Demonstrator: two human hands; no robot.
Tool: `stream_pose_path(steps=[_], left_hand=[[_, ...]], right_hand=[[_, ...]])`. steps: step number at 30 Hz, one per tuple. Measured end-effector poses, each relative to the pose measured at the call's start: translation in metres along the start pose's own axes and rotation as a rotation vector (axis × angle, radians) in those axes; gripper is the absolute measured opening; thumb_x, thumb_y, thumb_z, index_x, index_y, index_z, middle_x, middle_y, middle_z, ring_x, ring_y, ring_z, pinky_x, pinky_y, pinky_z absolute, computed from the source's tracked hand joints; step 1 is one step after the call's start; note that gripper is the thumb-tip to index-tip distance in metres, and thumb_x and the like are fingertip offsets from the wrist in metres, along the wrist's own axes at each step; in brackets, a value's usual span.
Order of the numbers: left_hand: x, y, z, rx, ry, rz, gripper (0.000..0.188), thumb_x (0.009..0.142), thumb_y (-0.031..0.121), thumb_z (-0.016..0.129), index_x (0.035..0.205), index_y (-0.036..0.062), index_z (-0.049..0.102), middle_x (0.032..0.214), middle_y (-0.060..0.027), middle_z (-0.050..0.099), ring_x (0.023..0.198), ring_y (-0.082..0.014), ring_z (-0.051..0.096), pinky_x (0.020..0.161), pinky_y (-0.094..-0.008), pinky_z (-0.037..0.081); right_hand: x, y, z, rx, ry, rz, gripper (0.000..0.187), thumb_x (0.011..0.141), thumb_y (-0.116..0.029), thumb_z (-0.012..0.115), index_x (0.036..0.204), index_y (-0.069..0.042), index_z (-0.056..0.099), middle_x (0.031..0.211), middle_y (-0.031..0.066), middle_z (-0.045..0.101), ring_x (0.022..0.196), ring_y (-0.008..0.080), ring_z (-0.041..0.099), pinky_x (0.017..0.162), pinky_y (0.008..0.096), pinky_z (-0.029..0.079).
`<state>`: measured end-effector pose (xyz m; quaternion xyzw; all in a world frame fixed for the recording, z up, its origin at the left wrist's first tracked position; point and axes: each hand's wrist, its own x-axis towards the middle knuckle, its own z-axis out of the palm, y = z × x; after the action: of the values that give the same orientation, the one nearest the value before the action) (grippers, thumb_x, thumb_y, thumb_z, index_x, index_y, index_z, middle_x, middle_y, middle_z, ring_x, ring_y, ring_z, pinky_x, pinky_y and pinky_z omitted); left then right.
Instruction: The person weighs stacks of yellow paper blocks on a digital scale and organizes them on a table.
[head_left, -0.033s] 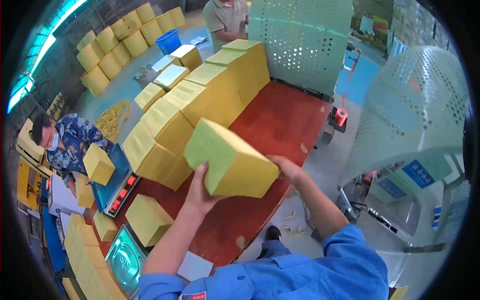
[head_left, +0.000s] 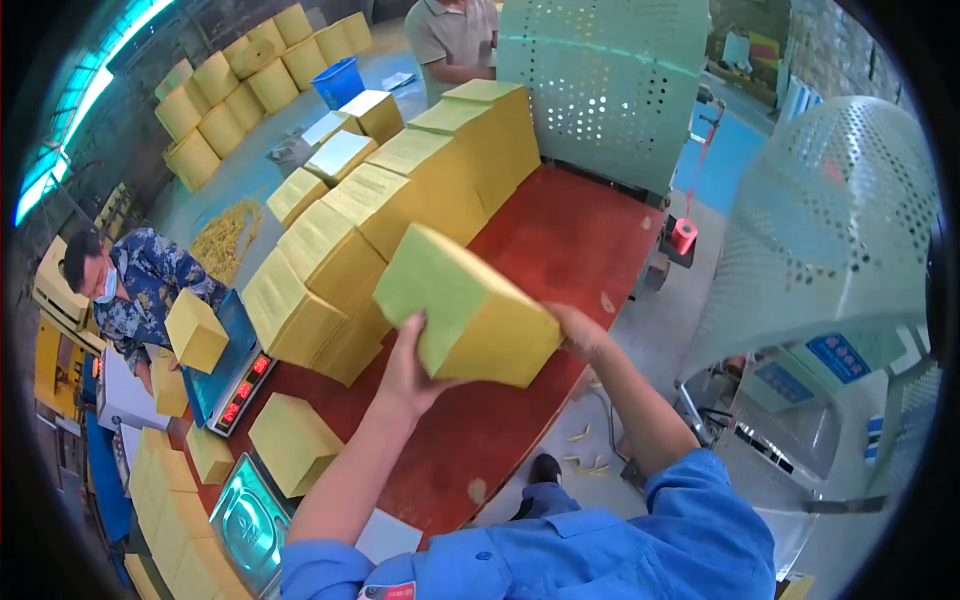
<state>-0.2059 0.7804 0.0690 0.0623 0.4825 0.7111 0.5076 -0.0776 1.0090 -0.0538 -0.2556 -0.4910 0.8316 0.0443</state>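
- Nearest, a blue cloth work shirt (head_left: 560, 545) is covering the person's shoulders; a small red-and-white badge (head_left: 390, 591) is showing at its lower left, its print too small to make out.
- Left hand (head_left: 408, 378): thumb pressing the broad face, the other fingers mostly hidden, gripping the near left side of a thick yellow block of stacked paper (head_left: 475, 312).
- Right hand (head_left: 580, 330): closing on the block's right end; fingertips not fully showing.
- Block: hanging tilted between both hands above the red-painted tabletop (head_left: 440, 480); its left face is looking greenish-yellow and smooth, its other sides a warmer yellow, edges fairly crisp. No lettering is showing on it.
- Left of the hands, a loose yellow paper block (head_left: 292, 440) is lying near a blue-panned electronic scale (head_left: 235, 325), whose display is glowing with red digits.
- Beyond the held block, a long row of yellow paper blocks (head_left: 440, 165) is standing along the table.
- Right, a blue rectangular label (head_left: 838, 357) with pale characters is sticking to a pale green machine panel.
- Farther, a perforated pale green guard (head_left: 600, 90) is rising at the table's end.
- Farthest, large yellow paper rolls (head_left: 225, 130) are standing stacked.
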Motion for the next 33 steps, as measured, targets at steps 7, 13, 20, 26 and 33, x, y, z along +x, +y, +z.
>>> stream_pose_path(steps=[7,13,20,26,33], left_hand=[[0.188,0.006,0.103,0.096,0.058,-0.021,0.081,0.082,0.057,0.060,0.144,0.0148,0.031,0.146,-0.0145,0.034,0.131,-0.0362,0.039,0.094,-0.0672,0.042],[0.276,0.028,0.171,0.143,0.082,0.028,0.081,0.078,0.056,0.063,0.144,0.0202,0.031,0.148,-0.0109,0.033,0.133,-0.0387,0.036,0.094,-0.0720,0.034],[0.366,0.046,0.217,0.102,0.220,-0.033,0.079,0.080,0.054,0.059,0.145,0.0191,0.030,0.149,-0.0093,0.033,0.134,-0.0378,0.035,0.098,-0.0716,0.030],[0.400,0.062,0.225,0.093,0.170,-0.018,0.083,0.080,0.055,0.058,0.148,0.0175,0.026,0.152,-0.0098,0.029,0.136,-0.0385,0.032,0.100,-0.0723,0.026],[0.393,0.048,0.233,0.110,0.313,0.171,0.091,0.077,0.055,0.067,0.144,0.0086,0.027,0.144,-0.0187,0.037,0.129,-0.0382,0.041,0.101,-0.0610,0.033]], right_hand=[[0.050,-0.024,-0.074,-0.060,0.611,-0.523,0.047,0.098,-0.027,0.048,0.137,-0.001,0.045,0.134,0.0138,0.051,0.123,0.0233,0.049,0.099,0.0357,0.042],[-0.026,0.024,-0.035,-1.038,0.606,-0.867,0.029,0.082,-0.003,0.063,0.111,-0.003,0.060,0.130,0.0213,0.052,0.125,0.0378,0.048,0.106,0.0429,0.037],[-0.035,0.038,-0.027,-1.241,0.532,-0.909,0.029,0.068,-0.007,0.065,0.097,-0.010,0.068,0.114,0.0047,0.065,0.111,0.0275,0.058,0.094,0.0430,0.043],[-0.028,0.034,-0.029,-1.230,0.512,-0.905,0.030,0.067,-0.007,0.065,0.096,-0.010,0.069,0.113,0.0044,0.065,0.111,0.0268,0.058,0.094,0.0439,0.043],[-0.024,0.040,-0.028,-1.242,0.531,-0.945,0.032,0.063,-0.007,0.064,0.095,-0.011,0.069,0.113,0.0041,0.066,0.111,0.0271,0.058,0.093,0.0428,0.043]])
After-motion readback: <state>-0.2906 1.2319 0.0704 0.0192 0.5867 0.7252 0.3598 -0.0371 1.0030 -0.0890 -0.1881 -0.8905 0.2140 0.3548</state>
